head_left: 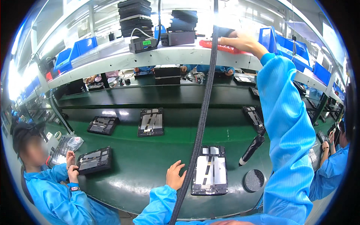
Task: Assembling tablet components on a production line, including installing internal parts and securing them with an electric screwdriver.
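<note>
My left hand [175, 175] is held low over the green workbench, its fingers apart and holding nothing. Just right of it lies an opened tablet [215, 170], its inner boards and pale battery panels facing up. My right arm stretches up to the overhead shelf. There my right hand [242, 41] is closed at a red plastic wrap [221, 46], beside a dark object [226, 33]; its fingertips are partly hidden, so what they grip is unclear. A black electric screwdriver [252, 150] hangs right of the tablet, above a round dish of tiny dark parts [254, 180].
A black braided cable [202, 123] crosses the view. More opened tablets [150, 122] lie along the bench. At left a co-worker [56, 187] handles another tablet [94, 160]; another person [332, 165] works at right. The shelf [150, 60] carries black tray stacks [135, 18] and blue bins [292, 48].
</note>
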Tool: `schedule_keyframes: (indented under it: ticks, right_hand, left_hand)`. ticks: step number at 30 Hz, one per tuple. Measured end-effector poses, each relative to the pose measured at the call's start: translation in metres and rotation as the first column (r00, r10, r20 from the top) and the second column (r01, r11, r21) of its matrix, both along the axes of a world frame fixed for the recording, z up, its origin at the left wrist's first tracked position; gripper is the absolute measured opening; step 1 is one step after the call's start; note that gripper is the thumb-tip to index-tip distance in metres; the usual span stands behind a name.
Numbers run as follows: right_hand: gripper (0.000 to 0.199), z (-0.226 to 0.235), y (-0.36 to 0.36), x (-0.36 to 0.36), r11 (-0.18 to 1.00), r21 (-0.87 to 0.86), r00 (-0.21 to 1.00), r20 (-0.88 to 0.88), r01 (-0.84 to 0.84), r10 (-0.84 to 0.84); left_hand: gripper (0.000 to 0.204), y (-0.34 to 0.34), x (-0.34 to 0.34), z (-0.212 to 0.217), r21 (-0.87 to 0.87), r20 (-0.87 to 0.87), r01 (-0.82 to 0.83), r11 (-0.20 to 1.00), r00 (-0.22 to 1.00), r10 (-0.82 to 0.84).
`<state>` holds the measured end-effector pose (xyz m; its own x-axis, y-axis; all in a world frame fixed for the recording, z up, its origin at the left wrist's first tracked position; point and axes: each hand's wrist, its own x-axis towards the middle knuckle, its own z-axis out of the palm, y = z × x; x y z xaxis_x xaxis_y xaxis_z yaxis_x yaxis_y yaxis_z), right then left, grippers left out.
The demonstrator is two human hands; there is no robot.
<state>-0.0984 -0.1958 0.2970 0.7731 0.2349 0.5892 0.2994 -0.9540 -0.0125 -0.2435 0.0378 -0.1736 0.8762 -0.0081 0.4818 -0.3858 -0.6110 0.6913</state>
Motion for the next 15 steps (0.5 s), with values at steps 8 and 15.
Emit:
schedule_keyframes:
  ticks: [8,15]
  right_hand:
    - [0.045,-0.009,-0.032,0.04,0.924,-0.072,0.828,0.422,-0.377,0.37]
    - [0.025,-0.015,-0.046,0.031,0.956,0.003,0.687,0.696,-0.294,0.209]
  left_hand:
    - [0.031,-0.001,0.004,-0.001,-0.033,0.035,-0.021,0.999,0.999,0.022]
    - [0.027,0.004,-0.008,-0.009,-0.048,0.04,-0.033,0.998,0.999,0.035]
